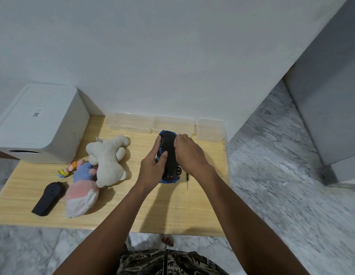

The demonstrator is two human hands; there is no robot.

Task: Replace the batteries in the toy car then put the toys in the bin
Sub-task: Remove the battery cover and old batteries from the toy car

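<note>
Head view: both hands' fingers (160,155) around upturned toy car (169,155), plush toys (107,155) alongside, screwdriver (187,178) beside.

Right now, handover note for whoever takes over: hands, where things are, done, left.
Left hand and right hand both grip the blue toy car, flipped underside up over the table.
Small screwdriver lies on the table by the right wrist.
Black remote, white plush and pink-blue plush lie at the left.
White lidded bin is closed, back left.
Battery state not visible. No toys binned yet.
</note>
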